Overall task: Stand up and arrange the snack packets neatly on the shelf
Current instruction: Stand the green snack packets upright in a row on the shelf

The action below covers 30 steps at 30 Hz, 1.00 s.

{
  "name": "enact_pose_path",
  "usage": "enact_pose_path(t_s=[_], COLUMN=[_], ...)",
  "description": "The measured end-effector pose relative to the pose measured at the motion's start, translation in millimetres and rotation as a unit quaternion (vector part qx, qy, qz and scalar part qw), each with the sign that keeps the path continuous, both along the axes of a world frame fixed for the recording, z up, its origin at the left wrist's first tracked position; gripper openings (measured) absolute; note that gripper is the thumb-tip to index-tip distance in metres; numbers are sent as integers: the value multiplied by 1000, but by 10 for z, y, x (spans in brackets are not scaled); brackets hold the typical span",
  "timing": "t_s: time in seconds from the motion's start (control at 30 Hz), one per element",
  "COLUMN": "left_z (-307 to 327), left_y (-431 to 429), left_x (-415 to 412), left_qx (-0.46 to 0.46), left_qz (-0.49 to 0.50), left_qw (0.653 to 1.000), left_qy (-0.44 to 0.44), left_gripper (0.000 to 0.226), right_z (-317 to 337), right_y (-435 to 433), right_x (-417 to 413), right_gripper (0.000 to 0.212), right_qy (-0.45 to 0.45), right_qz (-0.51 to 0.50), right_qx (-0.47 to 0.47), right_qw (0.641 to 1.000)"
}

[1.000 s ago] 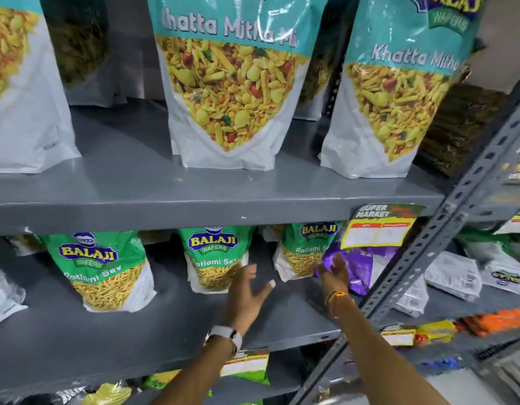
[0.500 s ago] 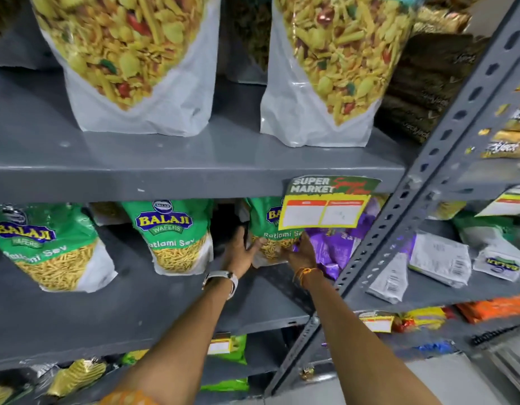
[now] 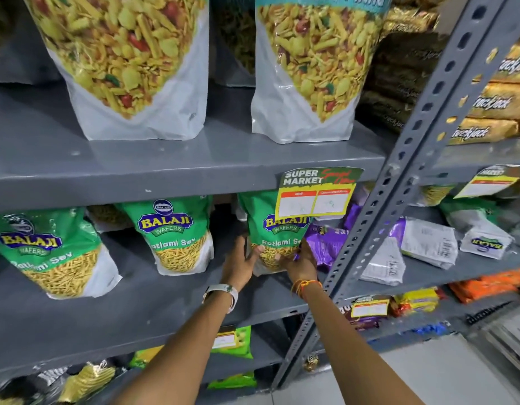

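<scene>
We have both hands on the rightmost green packet (image 3: 277,229) on the middle shelf (image 3: 136,299). Left hand (image 3: 240,263) cups its lower left edge, fingers curled on the side. Right hand (image 3: 301,263) wraps its lower right corner, thumb across the front. Both closed on it; packet upright, base at the shelf.

Print on it: "BALAJI WAFERS", "Ratlami Se…", last letters covered by our right hand side. Its top right is hidden behind the price tag (image 3: 317,191) hanging off the upper shelf (image 3: 165,168): "SUPER MARKET", red script beside it unreadable, two blank white boxes with small headings too blurry to read.

Two more green Balaji Ratlami Sev packets stand to the left: middle one (image 3: 174,232) upright, left one (image 3: 45,252) tilted and cut off by the frame edge.

Just right of the held packet, touching our right hand, a purple packet (image 3: 326,247); text too small to make out.

Upper shelf: two large white pouches (image 3: 308,68) with a mixed-snack picture, tops cropped; only a partial "…Mitha" on the right one.

Past the grey perforated upright (image 3: 405,171): gold "Krackjack" packs (image 3: 492,103), white packets (image 3: 428,244) lying flat with barcodes up, one showing an upside-down Balaji logo.

White watch (image 3: 222,293) on left wrist, orange thread (image 3: 305,286) on right.
</scene>
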<state>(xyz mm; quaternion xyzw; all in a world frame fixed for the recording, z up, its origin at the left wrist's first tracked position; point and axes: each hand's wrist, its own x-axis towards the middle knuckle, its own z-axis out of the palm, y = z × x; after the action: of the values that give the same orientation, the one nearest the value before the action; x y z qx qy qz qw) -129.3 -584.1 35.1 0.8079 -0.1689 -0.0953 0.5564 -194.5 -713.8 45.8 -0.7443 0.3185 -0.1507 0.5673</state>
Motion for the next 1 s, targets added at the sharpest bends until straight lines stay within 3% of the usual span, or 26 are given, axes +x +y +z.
enact_pose_path(t_s=[0.17,0.3,0.37,0.43,0.53,0.67,0.83,0.93,1.0], left_z=[63,-155,-278,-292,-183,-52,72,-83,-108], left_y=[55,482,880,1256,1673,1892,1879,1907,1900], left_x=[-129,-352,-415,-360,-2,524,658,682,613], left_qx=[-7,-48,-46,-51,-30,35,39,32,51], left_qz=[-33,51,140,216,278,160,8,52,59], left_qw=[999,997,988,973,959,986,996,993,993], left_qy=[-11,-20,-46,-61,-31,18,80,99,92], left_gripper=[51,41,34,46,52,100,69,89,89], right_z=[-27,-237,-293,-261,-126,-2,9,-9,-13], right_y=[164,633,910,1084,1293,1379,1384,1376,1373], right_x=[-82,-290,-294,-170,213,657,872,860,794], right_gripper=[67,24,20,16,46,87,84,74,74], right_qy=[-44,-65,-78,-56,-45,-44,-20,-7,-7], right_qz=[-32,-110,-31,76,136,179,184,175,171], right_qx=[12,-112,-95,-61,-17,26,22,-9,-9], right_qw=[998,985,992,994,990,983,982,984,985])
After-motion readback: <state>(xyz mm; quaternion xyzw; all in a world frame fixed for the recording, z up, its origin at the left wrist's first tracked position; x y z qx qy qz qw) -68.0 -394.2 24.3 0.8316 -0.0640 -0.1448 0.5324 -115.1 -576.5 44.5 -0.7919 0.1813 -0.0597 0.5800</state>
